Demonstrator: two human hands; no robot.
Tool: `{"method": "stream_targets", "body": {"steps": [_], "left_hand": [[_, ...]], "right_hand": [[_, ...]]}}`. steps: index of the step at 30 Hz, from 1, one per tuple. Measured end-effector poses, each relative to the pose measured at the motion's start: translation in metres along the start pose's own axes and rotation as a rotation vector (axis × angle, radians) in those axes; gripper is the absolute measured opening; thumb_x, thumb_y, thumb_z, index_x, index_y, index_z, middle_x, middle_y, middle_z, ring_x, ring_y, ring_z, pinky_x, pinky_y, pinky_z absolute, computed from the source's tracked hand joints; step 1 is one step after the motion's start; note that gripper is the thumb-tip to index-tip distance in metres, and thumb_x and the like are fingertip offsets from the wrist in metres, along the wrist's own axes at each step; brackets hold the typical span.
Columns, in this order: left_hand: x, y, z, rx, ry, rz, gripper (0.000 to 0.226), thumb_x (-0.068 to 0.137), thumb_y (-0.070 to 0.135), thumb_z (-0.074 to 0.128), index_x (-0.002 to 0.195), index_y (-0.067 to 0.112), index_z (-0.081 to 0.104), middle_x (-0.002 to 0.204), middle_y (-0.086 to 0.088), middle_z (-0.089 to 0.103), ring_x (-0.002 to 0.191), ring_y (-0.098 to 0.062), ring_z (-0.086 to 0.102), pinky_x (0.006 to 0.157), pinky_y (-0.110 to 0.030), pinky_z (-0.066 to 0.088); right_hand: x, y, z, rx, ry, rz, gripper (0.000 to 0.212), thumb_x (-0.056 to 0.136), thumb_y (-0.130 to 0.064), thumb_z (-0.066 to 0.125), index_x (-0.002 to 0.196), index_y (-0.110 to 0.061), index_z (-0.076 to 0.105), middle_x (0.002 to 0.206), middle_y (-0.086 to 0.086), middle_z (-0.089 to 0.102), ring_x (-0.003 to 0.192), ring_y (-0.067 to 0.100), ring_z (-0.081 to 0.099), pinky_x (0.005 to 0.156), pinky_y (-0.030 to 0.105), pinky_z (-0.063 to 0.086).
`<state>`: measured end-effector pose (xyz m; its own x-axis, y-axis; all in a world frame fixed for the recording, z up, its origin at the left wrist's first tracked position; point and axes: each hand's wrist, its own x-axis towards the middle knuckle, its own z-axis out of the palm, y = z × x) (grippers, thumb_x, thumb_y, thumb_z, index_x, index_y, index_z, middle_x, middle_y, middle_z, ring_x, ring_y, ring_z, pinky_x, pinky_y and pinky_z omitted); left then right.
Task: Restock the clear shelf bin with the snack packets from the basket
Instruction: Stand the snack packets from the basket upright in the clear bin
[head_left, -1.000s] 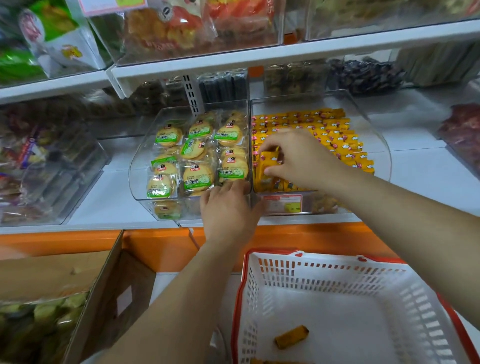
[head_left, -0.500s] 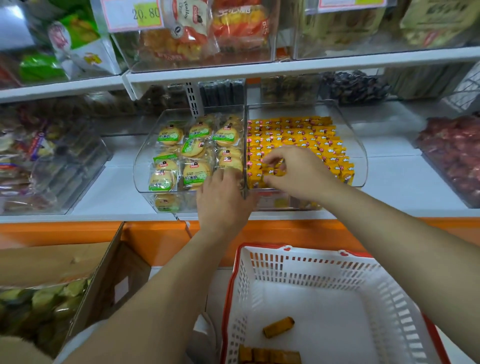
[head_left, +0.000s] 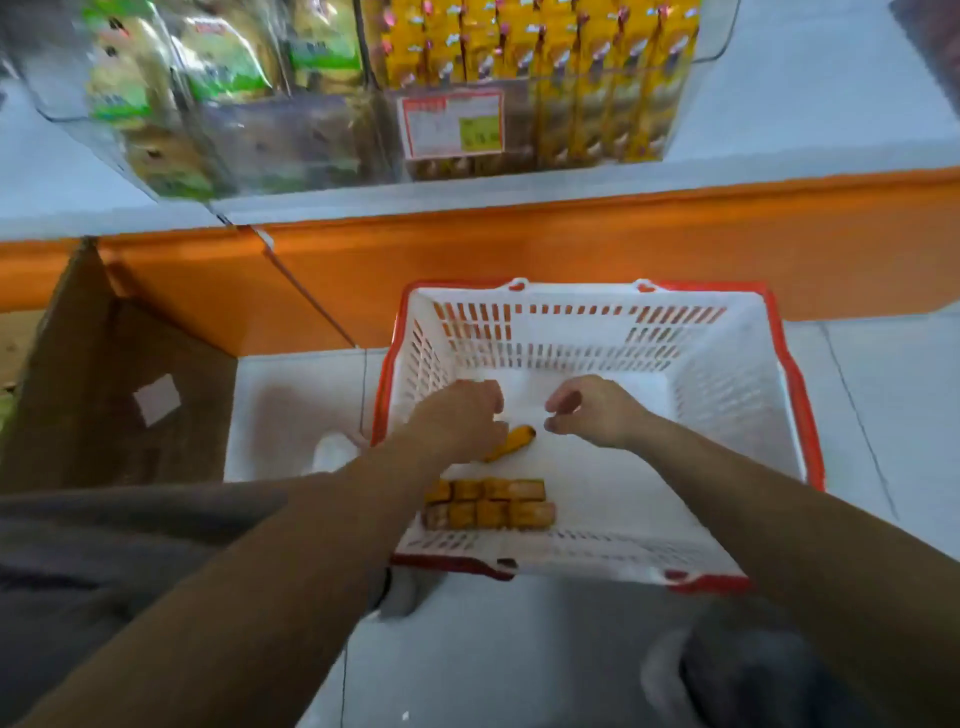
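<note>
**Supporting surfaces and their direct loads**

The pale tiled floor (head_left: 519, 649) carries a white basket (head_left: 727, 395) with a red rim, standing just in front of the orange shelf base (head_left: 571, 249). A brown cardboard box (head_left: 104, 395) stands on the floor to the basket's left, against the same base. Above, the white shelf (head_left: 810, 104) carries two clear bins side by side: one (head_left: 722, 36) holding yellow packets, one (head_left: 67, 119) holding green-labelled packets.

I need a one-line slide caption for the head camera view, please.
Both hands, left hand and right hand, reach into the white basket toward a loose orange packet.
</note>
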<state>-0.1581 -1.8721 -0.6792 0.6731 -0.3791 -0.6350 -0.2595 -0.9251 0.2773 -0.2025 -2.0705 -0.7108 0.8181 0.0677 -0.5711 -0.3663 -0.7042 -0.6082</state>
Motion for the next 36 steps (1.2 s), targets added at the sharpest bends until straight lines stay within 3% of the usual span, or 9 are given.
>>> {"method": "stream_targets", "body": {"steps": [6, 10, 13, 17, 20, 24, 28, 32, 36], "left_hand": [[0.057, -0.025, 0.079, -0.223, 0.003, -0.138, 0.062, 0.096, 0.045, 0.064, 0.146, 0.016, 0.042, 0.144, -0.01, 0.052, 0.126, -0.031, 0.054, 0.1, -0.045, 0.049], [0.09, -0.044, 0.103, -0.266, -0.044, -0.164, 0.06, 0.095, 0.04, 0.066, 0.147, 0.019, 0.044, 0.147, -0.009, 0.051, 0.129, -0.03, 0.054, 0.102, -0.043, 0.048], [0.106, -0.047, 0.116, -0.253, -0.066, -0.129, 0.053, 0.088, 0.042, 0.073, 0.133, 0.021, 0.055, 0.131, -0.005, 0.06, 0.116, -0.026, 0.058, 0.094, -0.038, 0.049], [0.113, -0.05, 0.126, -0.194, -0.14, -0.093, 0.043, 0.084, 0.049, 0.077, 0.114, 0.027, 0.055, 0.112, 0.0, 0.06, 0.098, -0.019, 0.053, 0.081, -0.036, 0.046], [0.116, -0.05, 0.123, -0.216, -0.153, -0.096, 0.036, 0.089, 0.045, 0.072, 0.11, 0.016, 0.064, 0.104, -0.004, 0.06, 0.09, -0.019, 0.053, 0.073, -0.033, 0.042], [0.114, -0.049, 0.104, -0.258, -0.069, -0.168, 0.038, 0.09, 0.051, 0.065, 0.081, 0.014, 0.069, 0.08, -0.004, 0.064, 0.07, -0.016, 0.057, 0.054, -0.029, 0.037], [0.104, -0.045, 0.108, -0.07, -0.259, -0.138, 0.045, 0.093, 0.049, 0.055, 0.108, 0.009, 0.068, 0.106, -0.012, 0.065, 0.086, -0.022, 0.056, 0.064, -0.031, 0.039], [0.095, -0.041, 0.127, 0.054, -0.356, -0.049, 0.049, 0.103, 0.045, 0.045, 0.138, 0.011, 0.048, 0.136, -0.015, 0.056, 0.107, -0.027, 0.053, 0.081, -0.034, 0.037], [0.096, -0.038, 0.131, 0.156, -0.378, 0.014, 0.074, 0.09, 0.066, 0.059, 0.139, 0.012, 0.044, 0.131, -0.011, 0.055, 0.113, -0.029, 0.056, 0.081, -0.036, 0.042]], "right_hand": [[0.033, 0.044, 0.073, -0.152, -0.441, 0.022, 0.066, 0.086, -0.028, 0.074, 0.146, -0.022, 0.046, 0.146, 0.003, 0.049, 0.126, 0.025, 0.051, 0.099, 0.032, 0.042], [0.044, 0.058, 0.102, -0.356, -0.561, -0.157, 0.092, 0.075, -0.028, 0.081, 0.153, -0.024, 0.033, 0.148, 0.006, 0.048, 0.127, 0.031, 0.051, 0.103, 0.037, 0.042], [0.054, 0.061, 0.112, -0.403, -0.492, -0.249, 0.088, 0.069, -0.039, 0.084, 0.146, -0.027, 0.041, 0.133, 0.005, 0.06, 0.113, 0.033, 0.059, 0.098, 0.042, 0.047], [0.067, 0.074, 0.1, -0.457, -0.545, -0.135, 0.08, 0.064, -0.06, 0.083, 0.131, -0.031, 0.05, 0.114, -0.001, 0.064, 0.097, 0.023, 0.058, 0.084, 0.036, 0.047], [0.066, 0.087, 0.097, -0.368, -0.583, -0.105, 0.052, 0.066, -0.055, 0.083, 0.105, -0.03, 0.06, 0.095, -0.006, 0.061, 0.087, 0.018, 0.057, 0.073, 0.032, 0.041], [0.059, 0.092, 0.101, -0.249, -0.59, -0.106, 0.032, 0.072, -0.044, 0.084, 0.077, -0.032, 0.055, 0.08, -0.01, 0.06, 0.075, 0.013, 0.057, 0.059, 0.024, 0.038], [0.055, 0.09, 0.094, -0.262, -0.632, -0.101, 0.032, 0.078, -0.045, 0.08, 0.083, -0.033, 0.051, 0.083, -0.012, 0.056, 0.081, 0.014, 0.056, 0.061, 0.023, 0.037], [0.053, 0.097, 0.075, -0.44, -0.621, -0.04, 0.03, 0.079, -0.045, 0.078, 0.086, -0.03, 0.053, 0.084, -0.007, 0.056, 0.083, 0.017, 0.056, 0.072, 0.029, 0.041], [0.05, 0.11, 0.059, -0.397, -0.512, 0.074, 0.033, 0.083, -0.046, 0.074, 0.093, -0.019, 0.058, 0.093, 0.003, 0.06, 0.087, 0.023, 0.058, 0.076, 0.032, 0.044]]}}
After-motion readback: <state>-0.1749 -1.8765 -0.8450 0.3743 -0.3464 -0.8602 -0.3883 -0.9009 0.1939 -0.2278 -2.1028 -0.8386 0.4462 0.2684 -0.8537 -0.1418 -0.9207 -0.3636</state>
